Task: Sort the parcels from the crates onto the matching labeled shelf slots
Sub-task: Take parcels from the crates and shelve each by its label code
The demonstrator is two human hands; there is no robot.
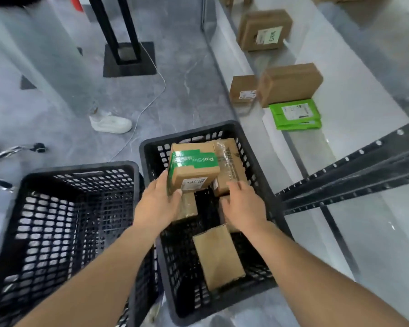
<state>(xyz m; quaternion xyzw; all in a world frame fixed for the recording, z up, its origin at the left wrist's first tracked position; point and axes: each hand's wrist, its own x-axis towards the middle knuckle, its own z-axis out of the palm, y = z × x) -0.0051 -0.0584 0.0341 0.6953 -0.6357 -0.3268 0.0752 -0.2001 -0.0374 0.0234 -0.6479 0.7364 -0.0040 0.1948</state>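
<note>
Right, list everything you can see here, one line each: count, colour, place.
crates: two, black; on the floor, left one shows no parcels.
green-taped box: one, brown with green tape; above the right crate, in the left hand.
other boxes in the crate: at least three, brown; inside the right crate.
boxes on the shelf: three, brown; on the pale shelf, right.
green mailers: apparently two, stacked; shelf, near edge.
shoe: one, white; on the floor, left.
left hand: grips the green-taped box.
right hand: open, just above the crate's boxes.
</note>
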